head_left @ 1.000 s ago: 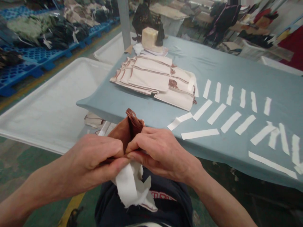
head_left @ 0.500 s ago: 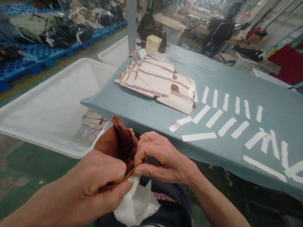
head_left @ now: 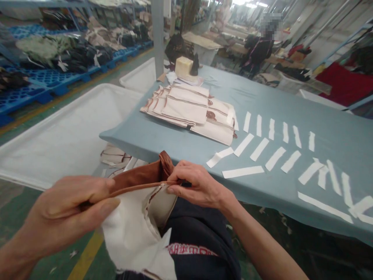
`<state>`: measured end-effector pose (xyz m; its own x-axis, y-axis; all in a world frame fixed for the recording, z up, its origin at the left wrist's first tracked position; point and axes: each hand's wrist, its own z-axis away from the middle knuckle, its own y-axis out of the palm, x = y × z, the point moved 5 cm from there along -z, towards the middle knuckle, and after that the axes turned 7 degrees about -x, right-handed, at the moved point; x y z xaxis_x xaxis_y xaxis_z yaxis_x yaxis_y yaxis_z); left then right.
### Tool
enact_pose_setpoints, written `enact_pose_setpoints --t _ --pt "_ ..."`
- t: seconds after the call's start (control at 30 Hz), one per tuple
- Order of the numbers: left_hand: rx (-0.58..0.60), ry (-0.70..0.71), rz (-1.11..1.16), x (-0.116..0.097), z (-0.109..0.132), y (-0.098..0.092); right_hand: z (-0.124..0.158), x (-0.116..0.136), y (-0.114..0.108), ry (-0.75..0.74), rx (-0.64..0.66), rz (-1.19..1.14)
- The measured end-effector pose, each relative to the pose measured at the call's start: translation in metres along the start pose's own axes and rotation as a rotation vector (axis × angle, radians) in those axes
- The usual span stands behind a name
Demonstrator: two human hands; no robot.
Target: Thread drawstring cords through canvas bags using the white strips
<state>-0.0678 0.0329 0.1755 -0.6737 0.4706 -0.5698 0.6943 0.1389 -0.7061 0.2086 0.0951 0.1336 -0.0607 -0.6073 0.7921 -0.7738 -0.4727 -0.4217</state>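
Observation:
Between my hands hangs a cream fabric piece with a brown lining (head_left: 136, 225), like an unfinished bag, its brown-edged rim stretched toward me. My left hand (head_left: 72, 210) pinches the rim on the left, thumb on the cream outside and fingers inside. At the rim's right part, my right hand (head_left: 195, 182) grips the edge between thumb and fingers. Brown lining fabric bunches up behind the right fingers. On the table (head_left: 140, 136) ahead lies a stack of similar cream pieces with brown trim (head_left: 186, 109). White strips (head_left: 259, 149) are spread in rows to its right.
A large white bin (head_left: 72, 120) stands at the left, with more cream pieces (head_left: 115, 155) near the table edge. A yellowish block (head_left: 184, 67) sits at the table's far end beside a grey post (head_left: 157, 39). Blue pallets (head_left: 43, 79) hold bundles; a person (head_left: 258, 50) is in the background.
My left hand has moved left, away from my right hand, drawing the bunched rim out straight. More of the cream outside and the brown lining now shows.

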Motion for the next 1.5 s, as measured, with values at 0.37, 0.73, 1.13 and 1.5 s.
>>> enact_pose_setpoints --t 0.37,0.73,1.13,1.5 --pt "0.179 -0.115 0.213 0.029 -0.026 0.022 -0.021 0.026 -0.016 0.12 0.022 -0.124" --pt "0.214 0.292 0.09 -0.046 -0.058 0.048 -0.016 0.024 -0.015 0.076 0.003 -0.064" --pt "0.305 0.069 0.273 -0.046 -0.073 0.057 -0.022 0.032 -0.026 -0.118 -0.182 -0.023" --pt "0.335 -0.009 0.202 -0.039 -0.09 0.066 -0.013 -0.001 -0.025 0.264 -0.002 -0.399"
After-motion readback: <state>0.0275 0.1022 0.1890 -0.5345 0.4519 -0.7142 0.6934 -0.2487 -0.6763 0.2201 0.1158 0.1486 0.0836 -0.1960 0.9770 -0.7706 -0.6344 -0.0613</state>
